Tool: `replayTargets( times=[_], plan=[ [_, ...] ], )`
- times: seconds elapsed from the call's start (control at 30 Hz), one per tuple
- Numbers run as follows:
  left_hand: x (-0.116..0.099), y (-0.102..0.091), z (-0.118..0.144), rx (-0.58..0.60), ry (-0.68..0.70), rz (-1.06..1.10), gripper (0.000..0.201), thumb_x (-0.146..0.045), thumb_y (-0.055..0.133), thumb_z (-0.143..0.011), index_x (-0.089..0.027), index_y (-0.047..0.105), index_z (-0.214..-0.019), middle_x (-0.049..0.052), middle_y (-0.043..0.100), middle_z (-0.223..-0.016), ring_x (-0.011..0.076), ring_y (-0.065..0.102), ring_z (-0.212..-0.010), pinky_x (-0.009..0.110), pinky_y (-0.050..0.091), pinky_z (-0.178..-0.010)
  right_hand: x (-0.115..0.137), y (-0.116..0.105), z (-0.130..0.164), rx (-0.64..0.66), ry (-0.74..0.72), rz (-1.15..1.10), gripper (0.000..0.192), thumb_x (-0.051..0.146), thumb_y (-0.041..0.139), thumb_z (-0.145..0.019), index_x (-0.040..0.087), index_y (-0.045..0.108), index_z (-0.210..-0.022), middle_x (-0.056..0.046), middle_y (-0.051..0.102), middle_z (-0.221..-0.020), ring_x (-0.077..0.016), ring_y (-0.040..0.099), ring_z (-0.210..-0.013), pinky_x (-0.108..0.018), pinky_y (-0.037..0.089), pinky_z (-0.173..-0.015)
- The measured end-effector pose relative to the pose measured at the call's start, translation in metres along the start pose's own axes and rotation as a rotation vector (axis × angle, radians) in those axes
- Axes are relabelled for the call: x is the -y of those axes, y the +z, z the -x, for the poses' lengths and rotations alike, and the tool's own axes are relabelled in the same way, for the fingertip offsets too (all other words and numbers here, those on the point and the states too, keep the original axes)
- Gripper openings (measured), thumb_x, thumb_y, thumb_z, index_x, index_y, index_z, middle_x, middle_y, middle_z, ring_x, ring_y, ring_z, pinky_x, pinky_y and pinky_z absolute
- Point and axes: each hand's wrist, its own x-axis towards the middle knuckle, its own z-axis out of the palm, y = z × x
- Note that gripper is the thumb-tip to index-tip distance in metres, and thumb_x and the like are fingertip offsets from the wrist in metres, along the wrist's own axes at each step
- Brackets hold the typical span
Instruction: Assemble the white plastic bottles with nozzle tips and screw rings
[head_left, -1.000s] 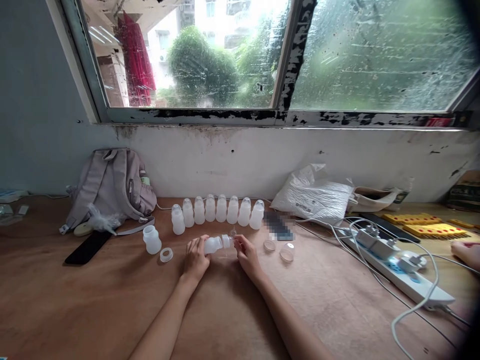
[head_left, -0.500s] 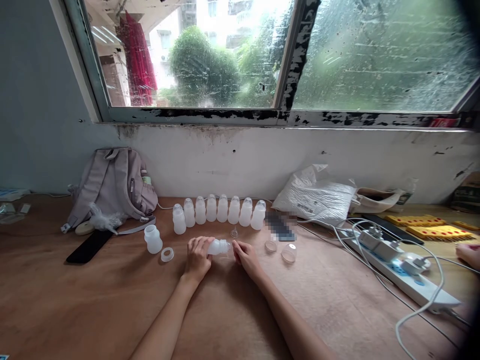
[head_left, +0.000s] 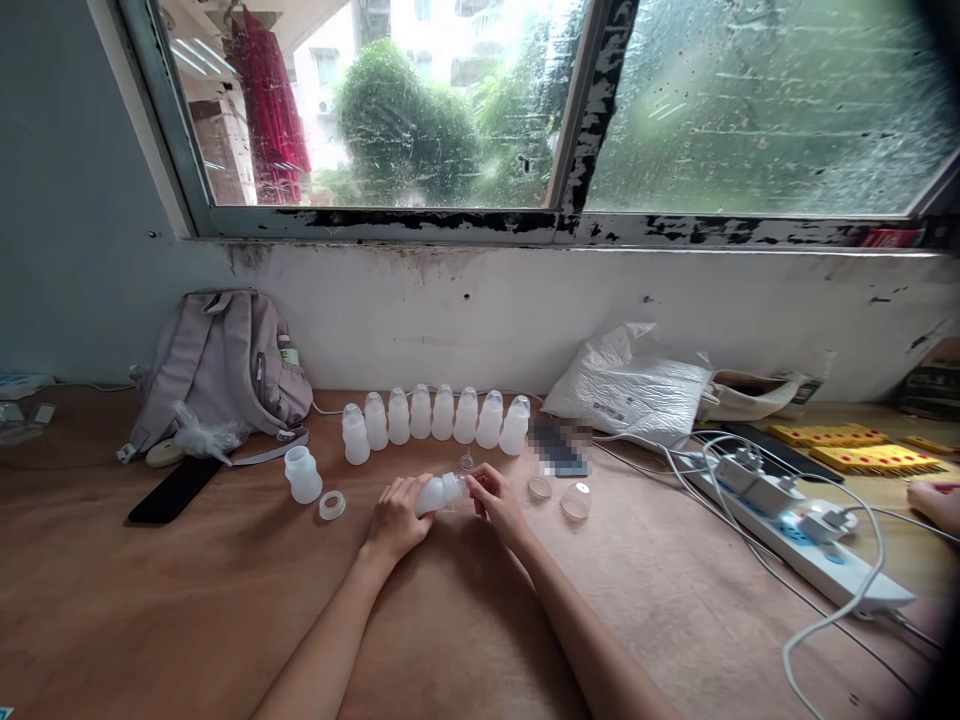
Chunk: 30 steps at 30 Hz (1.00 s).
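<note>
**Mia:** While the rain runs down the window glass (head_left: 750,100), what are the two hands doing?

**Ben:** The left hand (head_left: 396,520) is wrapped round the fat end of a small white bottle (head_left: 437,493). It is soft-looking, milky plastic, round, and it lies tipped on its side just above the tabletop (head_left: 187,600). The right hand (head_left: 498,503) pinches at the bottle's narrow top. So both hands are closed on the same bottle, near each other.

**Mia:** What is the tabletop like?

**Ben:** Brown and smooth, like thin wood board.

**Mia:** Are there more bottles?

**Ben:** Yes. A row of bottles (head_left: 435,417) stands upright behind the hands, side by side, each with a clear round cap. They are the same milky white. One open bottle (head_left: 303,474) stands alone to the left, with a flat white ring (head_left: 331,506) lying beside it.

**Mia:** And those shiny round bits?

**Ben:** Two clear caps (head_left: 559,495) lie to the right of the hands. A tiny clear piece (head_left: 466,461) sits just behind the held bottle.

**Mia:** What else?

**Ben:** A soft grey backpack (head_left: 217,370) slumps against the wall. A flat black phone (head_left: 164,489) lies in front of it. A crinkly white plastic bag (head_left: 630,385) sits on the right, next to a long white power strip (head_left: 802,545) with curly cords. Another person's hand (head_left: 934,503) shows at the far right edge.
</note>
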Motion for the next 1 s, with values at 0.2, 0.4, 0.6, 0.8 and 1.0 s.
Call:
replayTargets(
  times=[0.2,0.4,0.6,0.8,1.0],
  plan=[
    [-0.001,-0.001,0.001,0.047,0.044,0.061,0.047,-0.016,0.056,-0.066,-0.022,0.048,-0.112,0.004,0.06,-0.097,0.0211,0.052,-0.089,0.034,0.042,-0.08,-0.003,-0.004,-0.001,0.004,0.053,-0.001,0.04,0.048,0.053,-0.07,0.019,0.037,-0.049,0.006,0.034,-0.042,-0.0064,0.029,-0.037,-0.021,0.019,-0.036],
    [-0.008,-0.003,0.0,0.052,-0.063,0.267,0.044,-0.024,0.06,-0.065,-0.02,0.051,-0.108,0.005,0.06,-0.1,0.0209,0.055,-0.089,0.032,0.043,-0.078,0.006,-0.001,0.0,-0.071,0.091,-0.075,0.033,0.049,0.055,-0.069,0.018,0.049,-0.057,0.004,0.043,-0.047,-0.008,0.036,-0.04,-0.021,0.026,-0.038],
    [-0.019,-0.012,-0.004,0.223,-0.206,0.703,0.033,-0.034,0.057,-0.068,-0.015,0.056,-0.095,0.003,0.063,-0.082,0.0168,0.057,-0.072,0.024,0.044,-0.063,0.024,0.005,0.008,0.208,0.138,-0.341,0.032,0.041,0.059,-0.068,0.02,0.057,-0.093,-0.005,0.059,-0.088,-0.0164,0.055,-0.078,-0.029,0.043,-0.067],
    [-0.028,-0.01,-0.002,0.21,-0.248,0.743,0.039,-0.033,0.062,-0.063,-0.017,0.055,-0.098,0.004,0.062,-0.085,0.0168,0.055,-0.073,0.025,0.042,-0.063,0.021,0.018,0.013,0.042,0.167,-0.33,0.028,0.042,0.059,-0.068,0.022,0.054,-0.086,-0.002,0.06,-0.087,-0.0167,0.056,-0.079,-0.027,0.044,-0.066],
    [-0.038,0.0,0.002,0.359,-0.372,0.954,0.038,-0.037,0.056,-0.067,-0.013,0.056,-0.097,0.005,0.061,-0.077,0.016,0.055,-0.066,0.025,0.043,-0.059,0.014,0.028,0.014,0.027,0.222,-0.388,0.029,0.042,0.058,-0.069,0.016,0.057,-0.082,-0.008,0.064,-0.085,-0.0209,0.058,-0.076,-0.031,0.046,-0.063]
  ],
)
